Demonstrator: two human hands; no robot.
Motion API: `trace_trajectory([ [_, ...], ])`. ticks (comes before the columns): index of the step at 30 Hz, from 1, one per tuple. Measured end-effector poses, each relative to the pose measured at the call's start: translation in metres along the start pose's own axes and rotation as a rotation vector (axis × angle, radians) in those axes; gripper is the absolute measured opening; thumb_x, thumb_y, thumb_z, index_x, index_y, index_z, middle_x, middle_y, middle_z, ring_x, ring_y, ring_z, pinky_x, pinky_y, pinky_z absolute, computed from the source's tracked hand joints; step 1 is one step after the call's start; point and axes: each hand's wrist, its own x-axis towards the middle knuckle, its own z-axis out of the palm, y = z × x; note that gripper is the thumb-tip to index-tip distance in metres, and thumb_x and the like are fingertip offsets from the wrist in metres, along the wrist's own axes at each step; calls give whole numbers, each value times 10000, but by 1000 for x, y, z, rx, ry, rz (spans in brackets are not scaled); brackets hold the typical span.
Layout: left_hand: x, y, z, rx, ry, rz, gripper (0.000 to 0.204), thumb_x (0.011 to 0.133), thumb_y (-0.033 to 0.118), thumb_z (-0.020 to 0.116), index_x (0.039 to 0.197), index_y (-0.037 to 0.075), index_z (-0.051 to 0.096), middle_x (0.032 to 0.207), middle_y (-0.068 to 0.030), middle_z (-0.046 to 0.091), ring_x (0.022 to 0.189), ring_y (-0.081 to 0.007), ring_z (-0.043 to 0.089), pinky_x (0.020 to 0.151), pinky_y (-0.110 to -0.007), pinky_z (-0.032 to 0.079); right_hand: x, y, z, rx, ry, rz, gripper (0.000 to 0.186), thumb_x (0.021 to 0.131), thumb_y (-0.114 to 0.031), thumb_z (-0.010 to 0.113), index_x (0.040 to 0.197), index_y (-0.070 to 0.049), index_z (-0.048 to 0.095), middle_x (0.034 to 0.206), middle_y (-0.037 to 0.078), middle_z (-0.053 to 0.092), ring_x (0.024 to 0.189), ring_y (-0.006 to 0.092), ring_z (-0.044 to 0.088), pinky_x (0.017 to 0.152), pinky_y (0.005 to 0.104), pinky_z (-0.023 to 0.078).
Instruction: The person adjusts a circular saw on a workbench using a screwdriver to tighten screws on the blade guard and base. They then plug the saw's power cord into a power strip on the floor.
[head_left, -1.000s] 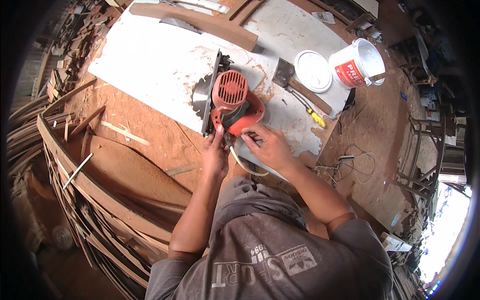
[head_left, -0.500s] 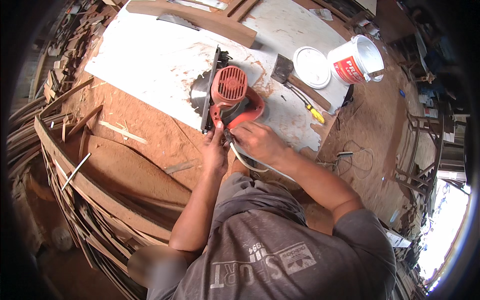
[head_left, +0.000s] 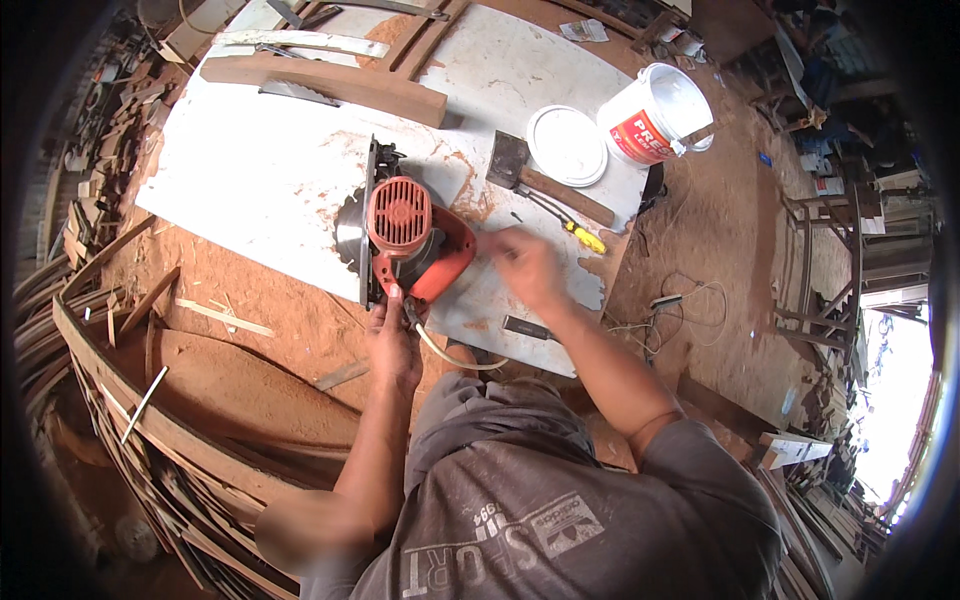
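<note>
Head view, looking down past a person's grey shirt to a white worktop (head_left: 260, 160) streaked with brown dust. A red circular saw (head_left: 402, 215) lies near the worktop's near edge, motor housing up, toothed blade to the left. The left hand (head_left: 394, 340) grips the saw's near end, thumb on the red casing, just beside where a pale cable (head_left: 440, 352) leaves it. The right hand (head_left: 525, 262) is blurred, fingers curled, just right of the saw's handle; whether it holds anything cannot be told. Farther right lie a yellow-handled tool (head_left: 584, 237), a wooden-handled mallet (head_left: 508, 158) and a round white lid (head_left: 567, 146), with an open white bucket (head_left: 640, 125) beside the lid. Across the far side lies a wooden beam (head_left: 320, 86).
</note>
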Motion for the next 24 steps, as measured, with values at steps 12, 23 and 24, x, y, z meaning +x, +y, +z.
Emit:
trace_trajectory([
  [12,13,-12,-14,-31,-90,74,274,1073,210,687,1309,86,623,1132,-40,724,950,-157,692,874,-380,601,51,68,-8,12,-40,368,189,1007,-167,758,1107,-8,777,923,113,766,852,195,748,757,343,603],
  [23,8,-13,-4,-74,-91,73,329,1093,218,652,1398,119,576,1238,-67,723,1105,-175,689,959,-422,591,9,-1,11,343,-105,195,201,1024,-49,722,1193,59,728,1039,80,781,906,102,723,824,265,608],
  [24,9,-14,-4,-70,-97,76,329,1094,218,649,1400,119,576,1240,-68,723,1110,-176,688,961,-421,588,12,1,8,359,-107,211,198,1022,-43,721,1192,59,730,1040,81,783,920,102,725,835,266,607],
])
